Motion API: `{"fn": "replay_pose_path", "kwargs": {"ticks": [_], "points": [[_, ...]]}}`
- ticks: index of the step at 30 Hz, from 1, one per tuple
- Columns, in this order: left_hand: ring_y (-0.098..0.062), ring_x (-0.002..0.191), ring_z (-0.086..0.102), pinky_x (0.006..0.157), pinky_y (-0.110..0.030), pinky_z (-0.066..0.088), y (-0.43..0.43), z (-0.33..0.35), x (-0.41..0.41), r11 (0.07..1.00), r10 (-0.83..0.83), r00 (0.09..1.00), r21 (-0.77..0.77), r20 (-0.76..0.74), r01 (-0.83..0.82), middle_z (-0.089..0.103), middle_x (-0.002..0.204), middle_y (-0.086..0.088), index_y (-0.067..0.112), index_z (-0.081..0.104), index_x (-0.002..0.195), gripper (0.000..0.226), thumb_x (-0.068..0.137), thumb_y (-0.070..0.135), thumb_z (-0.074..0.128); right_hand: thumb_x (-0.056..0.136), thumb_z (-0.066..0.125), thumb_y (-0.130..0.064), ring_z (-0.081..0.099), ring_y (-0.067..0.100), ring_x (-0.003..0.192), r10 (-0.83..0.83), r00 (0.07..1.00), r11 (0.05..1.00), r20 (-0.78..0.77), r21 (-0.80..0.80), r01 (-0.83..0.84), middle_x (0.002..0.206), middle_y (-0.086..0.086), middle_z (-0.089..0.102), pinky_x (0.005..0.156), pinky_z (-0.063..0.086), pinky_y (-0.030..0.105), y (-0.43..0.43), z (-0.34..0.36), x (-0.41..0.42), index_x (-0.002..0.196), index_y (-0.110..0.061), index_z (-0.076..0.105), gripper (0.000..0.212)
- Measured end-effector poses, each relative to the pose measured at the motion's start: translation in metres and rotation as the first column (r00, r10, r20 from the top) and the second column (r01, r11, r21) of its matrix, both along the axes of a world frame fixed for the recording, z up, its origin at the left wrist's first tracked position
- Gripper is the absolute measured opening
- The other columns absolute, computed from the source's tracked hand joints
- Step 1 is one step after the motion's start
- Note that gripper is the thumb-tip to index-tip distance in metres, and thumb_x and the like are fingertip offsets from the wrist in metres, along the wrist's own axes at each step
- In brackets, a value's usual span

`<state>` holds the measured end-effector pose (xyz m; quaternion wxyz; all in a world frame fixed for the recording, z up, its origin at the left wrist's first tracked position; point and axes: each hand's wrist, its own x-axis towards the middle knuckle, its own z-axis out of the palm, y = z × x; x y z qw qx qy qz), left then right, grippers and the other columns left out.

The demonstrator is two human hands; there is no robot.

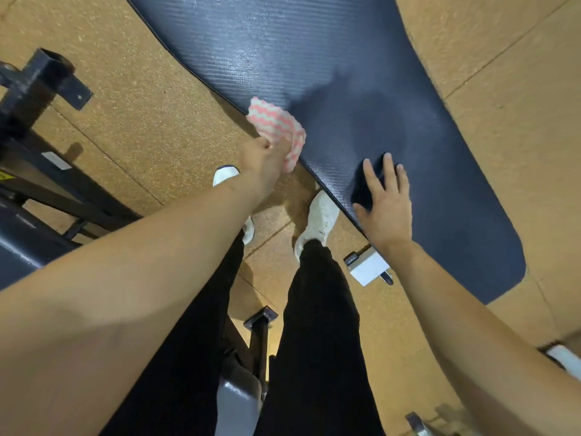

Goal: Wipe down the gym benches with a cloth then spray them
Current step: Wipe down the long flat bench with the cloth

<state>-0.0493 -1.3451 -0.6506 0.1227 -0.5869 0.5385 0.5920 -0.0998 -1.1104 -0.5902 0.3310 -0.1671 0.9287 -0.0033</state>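
Note:
A dark navy bench pad (314, 64) runs diagonally across the view, with a wet sheen on its upper part. My left hand (262, 157) grips a bunched pink-and-white zigzag cloth (278, 124) against the pad's near edge. On the pad's lower part, my right hand (385, 199) rests with fingers straight and spread over a small dark flat object (366, 188). What that object is cannot be made out.
My legs in black trousers and white shoes (317, 221) stand beside the bench on a tan speckled floor (151, 127). A white bench frame part (367, 267) shows under the pad. Black metal equipment frames (41, 89) stand at the left, with another post (259, 328) between my legs.

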Motion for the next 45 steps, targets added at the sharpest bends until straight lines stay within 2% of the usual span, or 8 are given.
{"fn": "replay_pose_path", "kwargs": {"ticks": [7, 12, 17, 24, 30, 39, 43, 45], "points": [[-0.018, 0.078, 0.069, 0.079, -0.037, 0.060, 0.060, 0.008, -0.010, 0.989, 0.100, 0.995, -0.109, 0.028, -0.096, 0.069, 0.081, 0.004, 0.017, 0.067, 0.082, 0.013, 0.084, 0.019, 0.080, 0.093, 0.070, -0.033, 0.009, 0.039, 0.155, 0.089, 0.996, 0.992, -0.021, -0.089, -0.090, 0.170, 0.005, 0.009, 0.119, 0.026, 0.063, 0.020, -0.013, -0.001, 0.160, -0.031, 0.023, 0.083], [-0.008, 0.077, 0.067, 0.061, -0.011, 0.052, 0.103, 0.013, -0.008, 0.975, 0.173, 0.985, -0.146, 0.021, -0.168, 0.070, 0.086, 0.007, 0.011, 0.068, 0.095, 0.012, 0.087, 0.013, 0.077, 0.091, 0.072, -0.034, 0.015, 0.032, 0.155, 0.171, 0.985, 0.959, -0.014, -0.227, -0.170, 0.169, 0.003, 0.018, 0.109, 0.045, 0.056, 0.045, -0.010, -0.011, 0.155, -0.025, 0.037, 0.073], [-0.017, 0.095, 0.075, 0.088, -0.037, 0.063, 0.138, 0.016, 0.001, 0.977, 0.201, 0.978, -0.087, 0.053, -0.196, 0.076, 0.102, -0.001, 0.011, 0.071, 0.103, 0.029, 0.077, 0.017, 0.081, 0.090, 0.075, -0.025, 0.032, 0.030, 0.148, 0.121, 0.992, 0.900, 0.036, -0.425, -0.095, 0.164, 0.007, 0.031, 0.110, 0.045, 0.049, 0.092, -0.011, -0.024, 0.148, -0.017, 0.049, 0.065], [0.002, 0.079, 0.062, 0.069, -0.013, 0.049, 0.214, 0.039, 0.017, 0.998, 0.066, 0.983, 0.004, 0.174, -0.068, 0.065, 0.089, 0.015, 0.019, 0.061, 0.102, 0.020, 0.090, 0.018, 0.077, 0.090, 0.073, -0.037, 0.038, 0.030, 0.138, -0.062, 0.996, 0.957, -0.057, -0.288, 0.043, 0.156, 0.007, 0.041, 0.108, 0.044, 0.051, 0.187, -0.001, -0.001, 0.143, -0.017, 0.053, 0.061], [-0.015, 0.096, 0.059, 0.089, -0.028, 0.046, 0.275, 0.054, 0.025, 0.996, -0.022, 0.963, 0.085, 0.269, -0.001, 0.062, 0.096, 0.007, 0.021, 0.056, 0.105, 0.028, 0.089, 0.024, 0.078, 0.086, 0.066, -0.060, 0.029, 0.040, 0.144, -0.260, 0.965, 0.966, -0.024, -0.012, 0.260, 0.163, 0.012, 0.027, 0.108, 0.041, 0.059, 0.250, 0.005, 0.043, 0.152, -0.020, 0.038, 0.083], [-0.015, 0.104, 0.068, 0.097, -0.033, 0.053, 0.305, 0.060, 0.030, 0.996, -0.031, 0.970, 0.083, 0.243, 0.011, 0.070, 0.121, 0.003, 0.019, 0.059, 0.132, 0.063, 0.076, 0.018, 0.087, 0.087, 0.071, -0.053, 0.011, 0.037, 0.153, -0.288, 0.953, 0.953, 0.096, -0.066, 0.295, 0.170, 0.001, 0.008, 0.113, 0.032, 0.060, 0.260, -0.003, 0.058, 0.156, -0.030, 0.031, 0.083], [-0.012, 0.089, 0.067, 0.074, -0.024, 0.050, 0.287, 0.070, 0.032, 0.974, -0.062, 0.957, 0.227, 0.284, -0.004, 0.073, 0.113, 0.001, 0.015, 0.063, 0.127, 0.045, 0.086, 0.028, 0.078, 0.088, 0.074, -0.038, 0.038, 0.031, 0.139, -0.502, 0.862, 0.818, 0.070, -0.283, 0.500, 0.156, 0.005, 0.040, 0.113, 0.037, 0.048, 0.251, -0.001, 0.080, 0.146, -0.018, 0.051, 0.066], [-0.014, 0.093, 0.067, 0.083, -0.026, 0.050, 0.272, 0.073, 0.035, 0.948, -0.109, 0.954, 0.319, 0.281, 0.014, 0.073, 0.107, 0.001, 0.014, 0.067, 0.120, 0.032, 0.090, 0.025, 0.070, 0.087, 0.076, -0.029, 0.055, 0.025, 0.118, -0.750, 0.645, 0.557, 0.147, -0.385, 0.736, 0.132, 0.006, 0.059, 0.104, 0.046, 0.039, 0.226, 0.002, 0.100, 0.134, -0.013, 0.061, 0.053]]}}
